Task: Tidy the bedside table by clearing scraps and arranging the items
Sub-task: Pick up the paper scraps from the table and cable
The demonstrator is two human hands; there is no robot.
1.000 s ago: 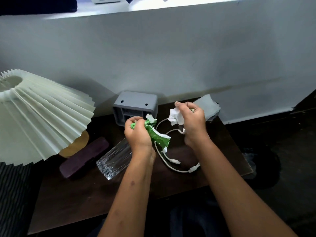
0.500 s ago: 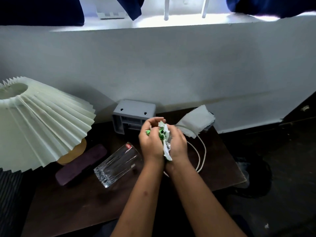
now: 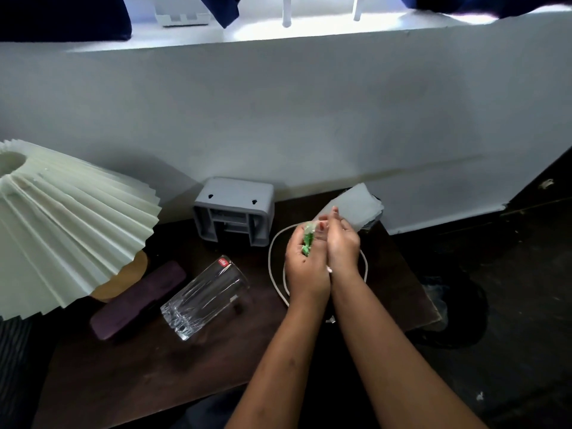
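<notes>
My left hand (image 3: pixel 305 267) and my right hand (image 3: pixel 342 243) are pressed together above the dark wooden bedside table (image 3: pixel 154 366), both closed on a wad of green and white paper scraps (image 3: pixel 308 239); only a sliver of it shows between the palms. A white cable (image 3: pixel 274 258) loops on the table under my hands. A clear ribbed glass (image 3: pixel 205 297) lies on its side to the left. A purple case (image 3: pixel 139 300) rests beside it.
A pleated cream lampshade (image 3: pixel 62 224) overhangs the table's left side, above a tan lamp base (image 3: pixel 123 281). A grey plastic box (image 3: pixel 233 212) stands against the white wall. A grey folded cloth (image 3: pixel 356 205) lies at the back right corner. Dark floor lies to the right.
One second ago my hands were apart, green scrap in the left, white scrap in the right. They have come together and squeezed the scraps into one wad.
</notes>
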